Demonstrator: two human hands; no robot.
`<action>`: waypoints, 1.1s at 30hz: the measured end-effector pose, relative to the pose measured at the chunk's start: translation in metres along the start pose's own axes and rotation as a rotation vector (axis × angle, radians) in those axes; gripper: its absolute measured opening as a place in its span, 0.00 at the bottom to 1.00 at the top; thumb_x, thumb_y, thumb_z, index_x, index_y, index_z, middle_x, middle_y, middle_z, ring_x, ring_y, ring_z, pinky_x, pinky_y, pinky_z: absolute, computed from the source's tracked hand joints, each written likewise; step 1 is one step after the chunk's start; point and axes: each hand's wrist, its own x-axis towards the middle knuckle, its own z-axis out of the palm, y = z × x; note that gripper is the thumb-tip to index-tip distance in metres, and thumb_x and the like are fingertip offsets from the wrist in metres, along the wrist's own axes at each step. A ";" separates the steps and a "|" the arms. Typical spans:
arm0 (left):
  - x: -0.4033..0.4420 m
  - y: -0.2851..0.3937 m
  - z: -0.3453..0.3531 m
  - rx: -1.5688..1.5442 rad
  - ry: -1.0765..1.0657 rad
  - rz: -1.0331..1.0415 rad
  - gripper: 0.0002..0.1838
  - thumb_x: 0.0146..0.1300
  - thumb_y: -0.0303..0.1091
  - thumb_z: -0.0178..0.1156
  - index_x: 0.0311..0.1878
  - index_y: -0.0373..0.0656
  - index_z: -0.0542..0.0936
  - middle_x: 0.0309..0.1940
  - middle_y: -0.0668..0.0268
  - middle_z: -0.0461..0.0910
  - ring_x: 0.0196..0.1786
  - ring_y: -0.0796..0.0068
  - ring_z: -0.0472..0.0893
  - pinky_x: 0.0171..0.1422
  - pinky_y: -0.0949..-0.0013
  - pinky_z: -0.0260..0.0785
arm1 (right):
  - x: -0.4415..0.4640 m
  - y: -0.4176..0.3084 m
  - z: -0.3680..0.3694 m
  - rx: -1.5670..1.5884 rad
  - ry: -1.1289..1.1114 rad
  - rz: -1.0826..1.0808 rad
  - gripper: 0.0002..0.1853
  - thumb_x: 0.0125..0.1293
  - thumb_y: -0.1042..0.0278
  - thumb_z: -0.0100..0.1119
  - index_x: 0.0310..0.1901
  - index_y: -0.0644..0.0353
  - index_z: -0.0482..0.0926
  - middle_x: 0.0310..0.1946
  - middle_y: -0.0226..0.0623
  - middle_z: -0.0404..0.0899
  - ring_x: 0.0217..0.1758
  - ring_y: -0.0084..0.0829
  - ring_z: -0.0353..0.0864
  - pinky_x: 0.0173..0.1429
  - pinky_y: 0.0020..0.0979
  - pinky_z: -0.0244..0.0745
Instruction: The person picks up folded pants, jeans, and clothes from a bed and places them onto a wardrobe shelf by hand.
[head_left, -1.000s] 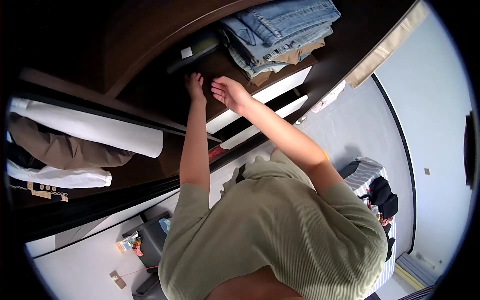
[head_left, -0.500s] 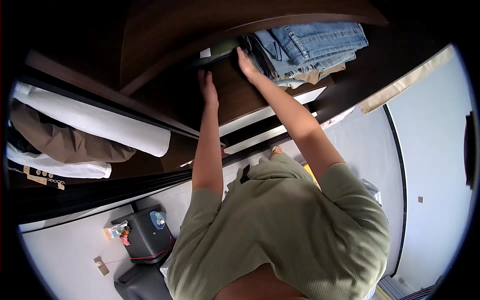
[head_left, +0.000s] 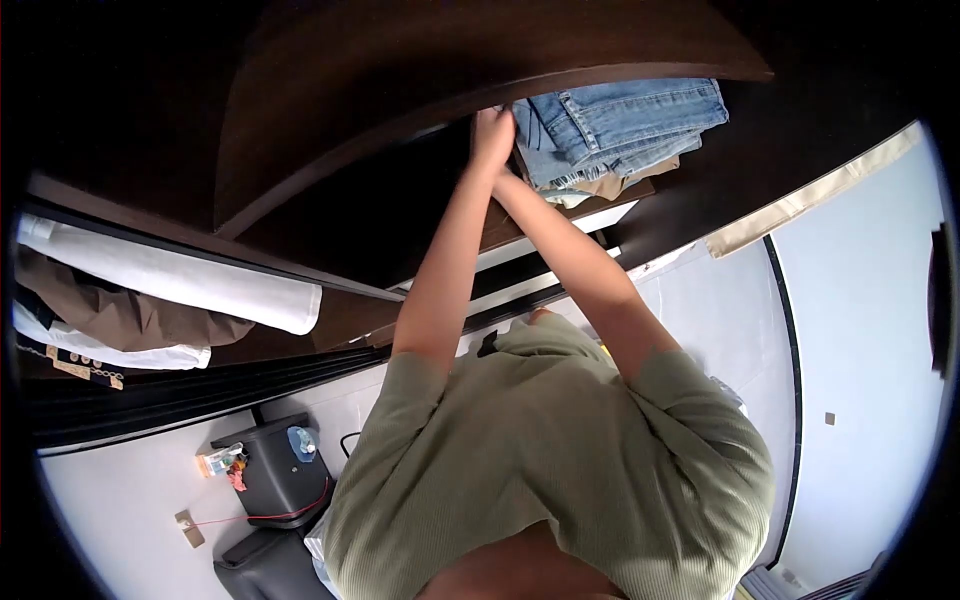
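A stack of folded jeans and trousers (head_left: 640, 120) lies on a dark wooden shelf, blue denim on top and tan and white cloth below. My left hand (head_left: 491, 140) is at the stack's left side, its fingers stretched toward the back and partly cut off by the upper shelf's edge. Nothing shows in its grasp. Behind my left wrist, my right hand (head_left: 502, 186) is mostly hidden, low beside the same stack. Its fingers cannot be seen.
An upper shelf board (head_left: 480, 85) curves above my hands. Folded white clothes (head_left: 180, 275) and brown clothes (head_left: 130, 305) lie in the left compartment. A dark grey cabinet (head_left: 285, 480) stands at lower left. A cream strip (head_left: 800, 195) lines the right edge.
My left hand has moved right to the jeans stack, crossing in front of my right hand. My right hand has dropped lower. The green item at the back is now out of sight.
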 end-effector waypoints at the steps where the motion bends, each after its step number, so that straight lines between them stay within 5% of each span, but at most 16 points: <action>1: 0.007 -0.012 0.005 0.053 0.001 -0.133 0.24 0.61 0.43 0.47 0.52 0.31 0.71 0.54 0.45 0.69 0.59 0.51 0.66 0.60 0.61 0.58 | -0.007 -0.001 0.013 -0.470 0.131 0.041 0.34 0.66 0.60 0.42 0.68 0.60 0.42 0.69 0.40 0.45 0.71 0.36 0.46 0.71 0.30 0.39; 4: 0.014 0.003 0.008 0.047 -0.013 -0.321 0.24 0.63 0.43 0.45 0.53 0.32 0.70 0.56 0.45 0.68 0.58 0.54 0.67 0.60 0.62 0.58 | -0.016 -0.016 0.043 -1.606 0.291 0.261 0.34 0.65 0.61 0.43 0.68 0.61 0.42 0.69 0.40 0.45 0.71 0.36 0.47 0.71 0.30 0.40; 5: 0.034 -0.068 0.026 0.053 -0.034 -0.339 0.24 0.63 0.44 0.44 0.54 0.32 0.70 0.56 0.47 0.68 0.56 0.57 0.68 0.60 0.63 0.58 | -0.011 -0.017 0.049 -1.779 0.304 0.308 0.34 0.65 0.61 0.44 0.68 0.61 0.42 0.69 0.40 0.45 0.71 0.36 0.47 0.71 0.30 0.40; 7: 0.071 -0.176 0.006 0.506 -0.179 -0.005 0.25 0.64 0.43 0.42 0.57 0.33 0.66 0.58 0.48 0.64 0.60 0.58 0.64 0.61 0.65 0.56 | -0.007 -0.014 0.061 -2.078 0.318 0.372 0.34 0.65 0.61 0.45 0.68 0.61 0.42 0.68 0.39 0.46 0.71 0.35 0.47 0.71 0.30 0.40; 9: 0.075 -0.168 -0.005 0.476 -0.321 -0.053 0.26 0.64 0.44 0.41 0.59 0.33 0.64 0.59 0.51 0.62 0.60 0.61 0.63 0.63 0.67 0.54 | -0.004 -0.006 0.067 -2.426 0.309 0.434 0.34 0.65 0.61 0.45 0.68 0.61 0.43 0.68 0.39 0.46 0.70 0.35 0.47 0.71 0.30 0.40; 12: 0.033 -0.046 0.006 0.038 -0.167 -0.228 0.24 0.65 0.41 0.42 0.55 0.32 0.69 0.59 0.44 0.64 0.62 0.50 0.62 0.64 0.61 0.55 | -0.014 0.013 0.072 -2.693 0.266 0.394 0.35 0.64 0.62 0.46 0.68 0.61 0.43 0.68 0.39 0.46 0.70 0.34 0.48 0.71 0.30 0.40; 16: -0.007 -0.040 -0.005 0.594 -0.238 0.150 0.31 0.64 0.46 0.37 0.66 0.34 0.52 0.68 0.49 0.46 0.69 0.52 0.52 0.68 0.58 0.49 | -0.030 0.033 0.100 -3.036 0.174 0.226 0.35 0.64 0.62 0.48 0.68 0.61 0.44 0.68 0.38 0.46 0.70 0.34 0.48 0.71 0.31 0.41; 18: -0.028 -0.039 -0.004 0.560 -0.216 0.066 0.33 0.65 0.50 0.35 0.67 0.39 0.49 0.69 0.51 0.45 0.70 0.53 0.49 0.69 0.58 0.46 | -0.043 0.048 0.128 -3.035 0.090 0.015 0.36 0.63 0.63 0.49 0.68 0.61 0.44 0.68 0.38 0.47 0.70 0.33 0.48 0.71 0.31 0.41; 19: -0.049 -0.010 -0.005 0.468 -0.206 -0.062 0.33 0.65 0.51 0.34 0.68 0.40 0.48 0.69 0.51 0.45 0.70 0.53 0.49 0.69 0.58 0.45 | -0.054 0.055 0.146 -2.929 0.009 -0.094 0.36 0.62 0.64 0.51 0.67 0.61 0.46 0.68 0.38 0.48 0.69 0.32 0.52 0.68 0.30 0.51; 22: -0.085 0.042 -0.009 0.281 -0.189 -0.420 0.32 0.66 0.50 0.34 0.68 0.41 0.50 0.68 0.52 0.48 0.70 0.54 0.50 0.70 0.61 0.43 | -0.114 0.046 0.175 -1.609 0.599 0.395 0.31 0.63 0.65 0.50 0.66 0.63 0.53 0.63 0.41 0.58 0.64 0.33 0.61 0.64 0.30 0.60; 24: -0.107 0.026 -0.015 -0.148 -0.111 -0.143 0.30 0.66 0.45 0.37 0.67 0.38 0.53 0.67 0.49 0.50 0.70 0.54 0.50 0.70 0.62 0.43 | -0.135 0.019 0.198 -1.706 0.730 0.588 0.24 0.65 0.62 0.48 0.60 0.63 0.63 0.54 0.37 0.71 0.57 0.27 0.70 0.58 0.30 0.66; 26: -0.122 0.007 -0.021 -0.166 -0.149 -0.121 0.30 0.62 0.36 0.41 0.67 0.37 0.52 0.67 0.49 0.51 0.69 0.56 0.52 0.70 0.63 0.43 | -0.148 -0.003 0.229 -1.472 0.804 0.383 0.17 0.65 0.64 0.49 0.53 0.64 0.71 0.45 0.35 0.76 0.50 0.26 0.75 0.56 0.30 0.69; 28: -0.132 -0.013 -0.020 -0.111 -0.171 -0.129 0.34 0.57 0.26 0.46 0.68 0.38 0.50 0.67 0.53 0.50 0.68 0.60 0.53 0.70 0.66 0.43 | -0.160 -0.022 0.251 -1.613 0.873 -0.063 0.16 0.64 0.67 0.49 0.52 0.63 0.70 0.46 0.38 0.75 0.49 0.28 0.76 0.56 0.29 0.69; 29: -0.133 -0.016 -0.020 0.077 -0.165 -0.067 0.44 0.48 0.26 0.58 0.68 0.39 0.47 0.65 0.44 0.48 0.67 0.48 0.52 0.69 0.58 0.46 | -0.160 -0.036 0.248 -1.598 0.857 -0.324 0.19 0.60 0.66 0.55 0.53 0.61 0.68 0.41 0.33 0.75 0.43 0.22 0.75 0.50 0.22 0.69; 30: -0.134 -0.009 -0.016 0.141 -0.150 -0.041 0.52 0.43 0.31 0.66 0.68 0.39 0.42 0.65 0.41 0.45 0.67 0.45 0.52 0.69 0.57 0.47 | -0.155 -0.046 0.257 -1.553 0.952 -0.367 0.33 0.56 0.64 0.62 0.60 0.58 0.58 0.47 0.36 0.72 0.44 0.24 0.74 0.51 0.23 0.69; 33: -0.130 -0.003 -0.003 0.338 -0.193 -0.077 0.62 0.35 0.39 0.73 0.67 0.36 0.38 0.62 0.38 0.46 0.64 0.43 0.55 0.66 0.55 0.52 | -0.136 -0.058 0.270 -1.450 1.055 -0.257 0.56 0.46 0.54 0.70 0.68 0.53 0.38 0.58 0.41 0.60 0.50 0.34 0.71 0.55 0.33 0.67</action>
